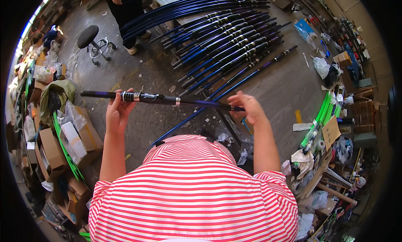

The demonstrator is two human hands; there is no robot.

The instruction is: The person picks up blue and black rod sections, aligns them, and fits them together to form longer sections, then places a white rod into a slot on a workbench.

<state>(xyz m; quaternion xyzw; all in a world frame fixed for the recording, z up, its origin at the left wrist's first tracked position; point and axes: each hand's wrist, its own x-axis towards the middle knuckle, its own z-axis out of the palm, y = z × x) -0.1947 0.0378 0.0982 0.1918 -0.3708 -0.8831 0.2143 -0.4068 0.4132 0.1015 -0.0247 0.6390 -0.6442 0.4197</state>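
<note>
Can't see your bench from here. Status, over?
Left hand and right hand both gripping one dark rod, held level. More rods beyond. Nothing in the way.

Fishing rod section: long, slim, dark blue to black shaft. Silver ringed reel seat near its left end; narrow silver band about midway; black butt beyond the reel seat. Pose: roughly level, crosswise before the person, right end slightly lower. Held off the ground, the left hand wrapped around the reel seat, the right hand pinching the thin right end.
</note>
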